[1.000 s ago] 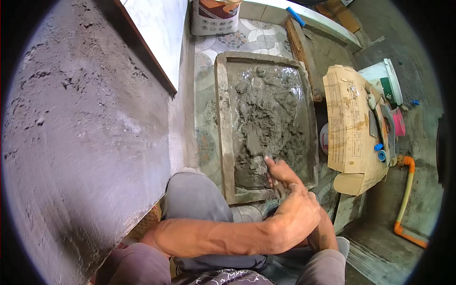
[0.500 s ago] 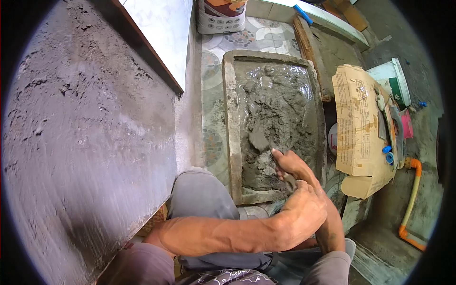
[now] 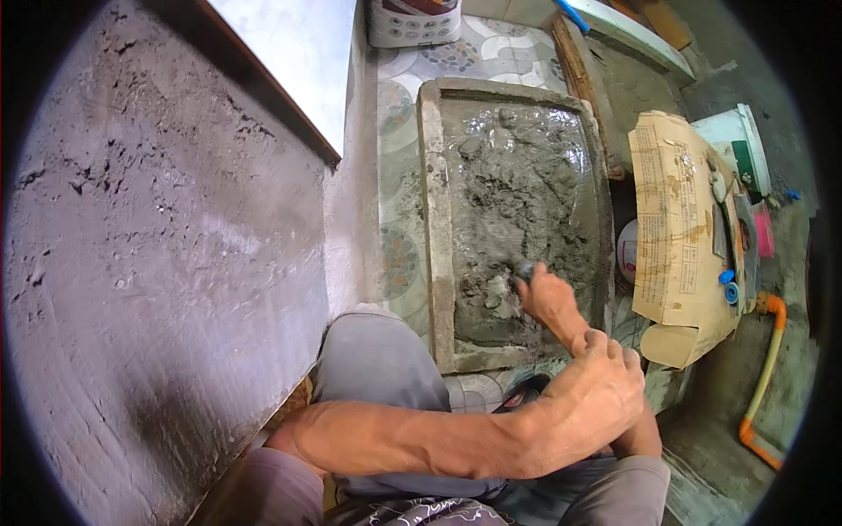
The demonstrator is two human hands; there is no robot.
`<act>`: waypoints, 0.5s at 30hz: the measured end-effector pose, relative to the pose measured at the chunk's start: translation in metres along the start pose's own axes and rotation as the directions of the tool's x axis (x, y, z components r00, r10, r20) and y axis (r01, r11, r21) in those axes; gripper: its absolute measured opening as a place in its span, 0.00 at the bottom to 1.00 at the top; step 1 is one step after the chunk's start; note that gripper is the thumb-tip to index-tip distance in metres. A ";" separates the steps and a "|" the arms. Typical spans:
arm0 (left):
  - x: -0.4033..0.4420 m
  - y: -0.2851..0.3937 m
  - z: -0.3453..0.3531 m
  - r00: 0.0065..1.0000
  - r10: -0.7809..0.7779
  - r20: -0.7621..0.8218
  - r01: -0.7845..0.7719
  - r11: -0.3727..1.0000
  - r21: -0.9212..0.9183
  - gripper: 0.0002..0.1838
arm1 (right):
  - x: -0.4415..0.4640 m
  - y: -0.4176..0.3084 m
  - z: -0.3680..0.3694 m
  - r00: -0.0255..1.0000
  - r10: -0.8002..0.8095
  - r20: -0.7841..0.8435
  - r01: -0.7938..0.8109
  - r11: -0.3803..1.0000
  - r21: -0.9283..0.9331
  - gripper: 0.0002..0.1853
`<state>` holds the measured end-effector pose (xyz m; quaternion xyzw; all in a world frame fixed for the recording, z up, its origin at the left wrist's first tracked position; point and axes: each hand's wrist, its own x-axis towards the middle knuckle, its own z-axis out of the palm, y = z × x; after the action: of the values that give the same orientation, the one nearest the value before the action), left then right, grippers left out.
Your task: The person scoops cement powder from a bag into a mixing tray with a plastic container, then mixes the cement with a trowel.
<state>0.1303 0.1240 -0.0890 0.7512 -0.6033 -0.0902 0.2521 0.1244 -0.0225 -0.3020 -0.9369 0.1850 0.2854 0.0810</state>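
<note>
Cardboard (image 3: 671, 237) bears illegible print; right fingers (image 3: 531, 296) grip a blurred trowel (image 3: 525, 269), left fingers (image 3: 598, 343) clasp the right forearm (image 3: 645, 436).

Stained cardboard (image 3: 665, 237), white bucket (image 3: 719, 133) and pink object (image 3: 765, 231) beside it, orange-jointed pipe (image 3: 762, 377)

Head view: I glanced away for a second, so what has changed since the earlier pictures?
The left hand has moved rightward over the right forearm, away from the right hand. The trowel blade, distinct before, is now blurred. Unchanged: the right hand's hold, the tray, the cardboard.
</note>
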 end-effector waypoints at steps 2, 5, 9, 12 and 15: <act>-0.001 0.004 -0.007 0.999 0.044 0.026 -0.045 0.999 0.027 0.13 | 0.013 0.037 0.016 0.990 -0.089 -0.105 0.062 0.969 -0.237 0.20; -0.001 0.015 0.000 0.990 0.137 -0.038 -0.137 0.991 0.011 0.12 | 0.021 0.044 0.000 0.973 -0.161 -0.162 0.112 0.954 -0.279 0.20; -0.008 0.036 0.010 0.967 0.192 -0.168 -0.215 0.967 -0.135 0.12 | -0.023 0.039 -0.049 0.992 -0.125 -0.032 0.112 0.957 -0.266 0.22; -0.012 0.042 0.002 0.964 0.249 -0.095 -0.264 0.940 -0.216 0.13 | -0.072 0.070 -0.070 0.994 -0.095 0.058 0.108 0.946 -0.306 0.23; -0.011 0.041 0.006 0.952 0.302 -0.053 -0.307 0.935 -0.178 0.13 | -0.102 0.093 -0.092 0.980 -0.074 0.182 0.129 0.940 -0.315 0.27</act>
<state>0.0893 0.1265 -0.0761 0.6233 -0.6983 -0.0961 0.3386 0.0555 -0.1013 -0.1727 -0.9183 0.0792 0.3853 -0.0446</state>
